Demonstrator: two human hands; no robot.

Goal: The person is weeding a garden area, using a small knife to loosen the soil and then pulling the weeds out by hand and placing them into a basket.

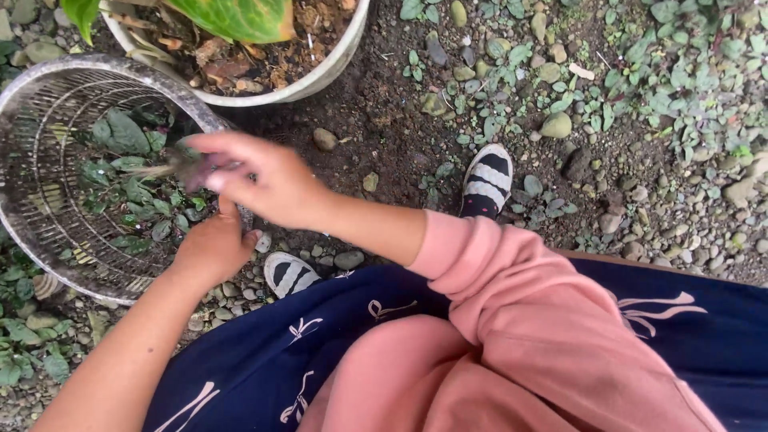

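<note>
Head view shows me my right hand (268, 182) pinching blurred weeds (172, 166) over the round grey wire basket (48, 96); my left hand (212, 248) grips its near rim. Beyond the basket stands a white plastic plant pot (320, 76), all on pebbly dark soil (384, 120).

Upper left of frame is crowded: wire basket (56, 104) fills it, its open mouth partly blocked by the right hand (256, 180) reaching across the rim and the left hand (212, 248) gripping the near edge. White plant pot (320, 76) sits just beside the basket, top centre, closing that gap. Striped shoes (486, 182) and stones (556, 125) dot the middle. Gravel ground (680, 176) at right is open. Navy skirt (320, 344) blocks the bottom.
</note>
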